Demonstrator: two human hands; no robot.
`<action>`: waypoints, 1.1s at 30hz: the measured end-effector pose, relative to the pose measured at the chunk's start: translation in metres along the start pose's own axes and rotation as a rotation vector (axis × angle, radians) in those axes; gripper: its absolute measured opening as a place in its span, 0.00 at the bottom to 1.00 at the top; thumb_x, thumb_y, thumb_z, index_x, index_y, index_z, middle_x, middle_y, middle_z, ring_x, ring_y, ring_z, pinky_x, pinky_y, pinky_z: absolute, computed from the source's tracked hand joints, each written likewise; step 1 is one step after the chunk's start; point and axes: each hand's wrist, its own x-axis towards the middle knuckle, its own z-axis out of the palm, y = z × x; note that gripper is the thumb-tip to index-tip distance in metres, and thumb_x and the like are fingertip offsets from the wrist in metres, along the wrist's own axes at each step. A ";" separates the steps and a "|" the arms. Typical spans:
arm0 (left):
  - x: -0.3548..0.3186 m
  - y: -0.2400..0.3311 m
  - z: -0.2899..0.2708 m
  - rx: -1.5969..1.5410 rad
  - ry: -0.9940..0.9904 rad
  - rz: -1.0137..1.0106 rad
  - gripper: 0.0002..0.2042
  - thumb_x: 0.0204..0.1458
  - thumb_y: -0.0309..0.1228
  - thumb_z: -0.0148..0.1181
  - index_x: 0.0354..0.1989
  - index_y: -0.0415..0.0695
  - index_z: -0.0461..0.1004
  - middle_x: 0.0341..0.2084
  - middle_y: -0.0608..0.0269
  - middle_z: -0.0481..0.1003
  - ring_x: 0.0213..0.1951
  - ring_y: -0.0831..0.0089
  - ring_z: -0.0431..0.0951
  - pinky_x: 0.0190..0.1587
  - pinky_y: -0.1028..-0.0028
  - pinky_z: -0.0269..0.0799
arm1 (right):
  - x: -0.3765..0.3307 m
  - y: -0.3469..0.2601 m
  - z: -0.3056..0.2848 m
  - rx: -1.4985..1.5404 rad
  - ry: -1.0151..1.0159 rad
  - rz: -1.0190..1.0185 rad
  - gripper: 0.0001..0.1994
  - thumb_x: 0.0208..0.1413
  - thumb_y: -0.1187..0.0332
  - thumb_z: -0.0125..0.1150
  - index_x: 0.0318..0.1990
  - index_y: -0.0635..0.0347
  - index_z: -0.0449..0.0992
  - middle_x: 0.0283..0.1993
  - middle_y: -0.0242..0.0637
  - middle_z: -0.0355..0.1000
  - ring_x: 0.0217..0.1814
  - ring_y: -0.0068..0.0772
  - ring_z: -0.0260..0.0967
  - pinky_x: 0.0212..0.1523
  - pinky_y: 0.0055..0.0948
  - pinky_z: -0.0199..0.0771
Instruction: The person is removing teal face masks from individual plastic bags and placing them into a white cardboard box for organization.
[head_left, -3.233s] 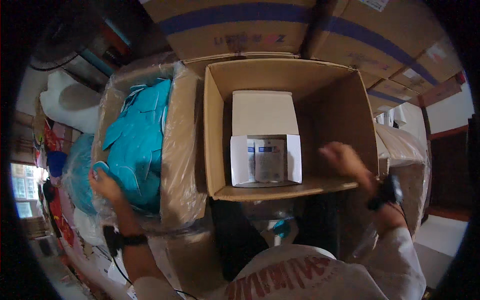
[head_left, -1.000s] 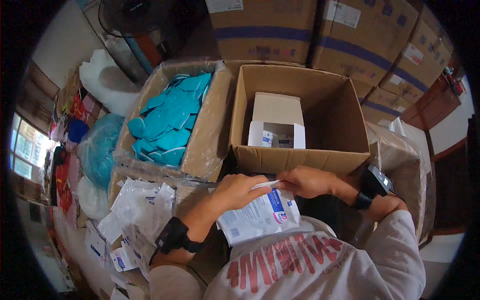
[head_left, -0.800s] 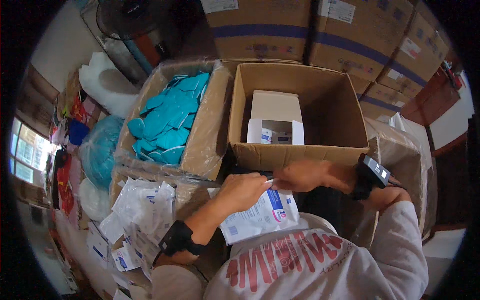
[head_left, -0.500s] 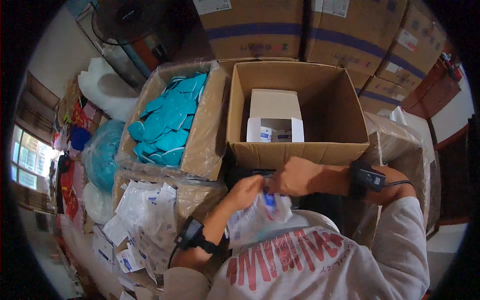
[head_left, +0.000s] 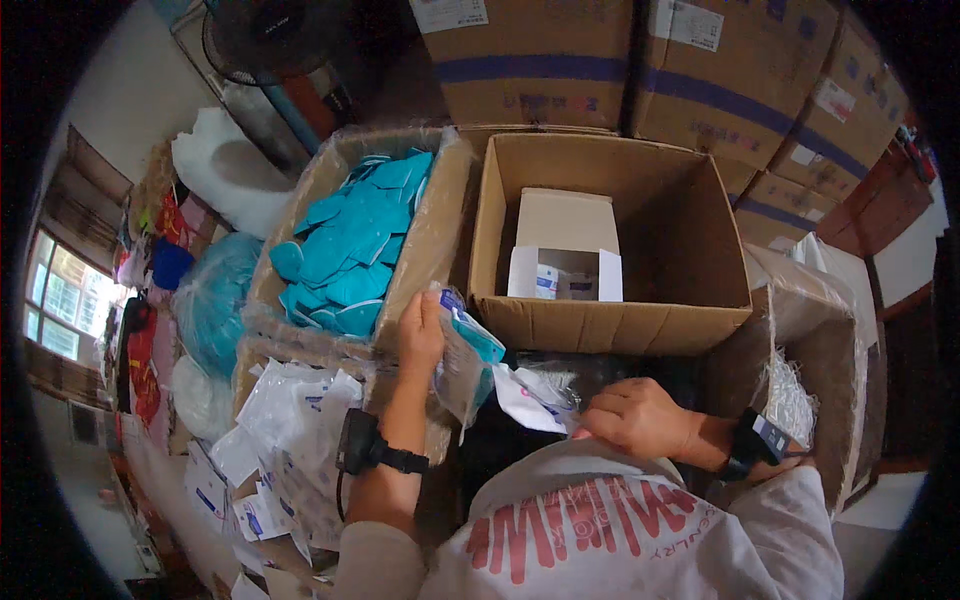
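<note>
My left hand (head_left: pixel 421 332) is raised beside the near corner of the teal-filled carton. Its fingers are closed on the edge of a clear plastic pouch (head_left: pixel 458 375) with a teal folded mask (head_left: pixel 478 338) showing in it. Lower and to the right, my right hand (head_left: pixel 640 418) has its fingers curled around the end of a white packet (head_left: pixel 532 402) with blue print. That packet's far end tilts up toward the pouch; whether the two touch, I cannot tell. Teal masks (head_left: pixel 350 240) heap up in the plastic-lined carton (head_left: pixel 440 215) at the far left.
A small white box (head_left: pixel 566 215) holding packets stands inside the large open carton (head_left: pixel 610 325) ahead. White printed packets (head_left: pixel 310 410) pile up at left. White strands (head_left: pixel 788 400) lie in the right-hand carton (head_left: pixel 838 345). Sealed cartons (head_left: pixel 540 85) are stacked behind.
My hands have come apart from their meeting place at the printed packet. The left moved up and left with the pouch; the right moved down and slightly right with the white packet.
</note>
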 end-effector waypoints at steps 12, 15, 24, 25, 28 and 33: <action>-0.012 0.063 -0.006 0.209 0.084 0.538 0.09 0.53 0.31 0.45 0.30 0.39 0.69 0.19 0.47 0.71 0.24 0.48 0.71 0.25 0.59 0.64 | 0.074 0.021 -0.013 0.073 -0.090 0.420 0.12 0.47 0.61 0.58 0.35 0.60 0.71 0.30 0.45 0.68 0.32 0.49 0.67 0.33 0.41 0.67; -0.012 0.055 -0.007 0.173 0.141 0.533 0.09 0.53 0.31 0.44 0.30 0.38 0.69 0.19 0.46 0.70 0.24 0.47 0.71 0.25 0.59 0.64 | 0.076 0.030 0.003 0.185 -0.025 0.384 0.10 0.49 0.64 0.57 0.31 0.62 0.70 0.28 0.47 0.67 0.29 0.49 0.66 0.31 0.39 0.66; -0.012 0.012 -0.027 0.156 0.282 0.428 0.12 0.56 0.33 0.41 0.29 0.36 0.65 0.17 0.53 0.66 0.21 0.61 0.65 0.25 0.69 0.60 | 0.059 0.071 -0.071 0.951 0.701 0.398 0.14 0.58 0.64 0.46 0.47 0.62 0.69 0.41 0.31 0.68 0.43 0.19 0.63 0.45 0.22 0.63; -0.012 0.011 -0.028 0.143 0.274 0.444 0.11 0.55 0.32 0.42 0.30 0.36 0.66 0.18 0.51 0.67 0.22 0.57 0.67 0.25 0.66 0.62 | 0.058 0.071 -0.079 0.980 0.620 0.371 0.13 0.58 0.63 0.46 0.45 0.61 0.70 0.39 0.30 0.69 0.42 0.19 0.63 0.43 0.22 0.64; -0.011 0.012 -0.033 0.140 0.280 0.539 0.10 0.53 0.31 0.44 0.31 0.36 0.69 0.20 0.48 0.70 0.24 0.51 0.71 0.26 0.62 0.65 | 0.077 0.056 -0.077 0.664 0.044 0.383 0.14 0.58 0.61 0.45 0.33 0.62 0.73 0.27 0.34 0.70 0.32 0.24 0.66 0.35 0.28 0.67; -0.015 0.047 -0.031 0.095 0.233 0.755 0.13 0.55 0.35 0.42 0.27 0.39 0.69 0.20 0.52 0.71 0.23 0.58 0.72 0.26 0.68 0.66 | 0.106 0.043 -0.016 0.142 -0.137 0.289 0.13 0.51 0.58 0.52 0.33 0.58 0.71 0.29 0.45 0.70 0.33 0.52 0.68 0.34 0.45 0.67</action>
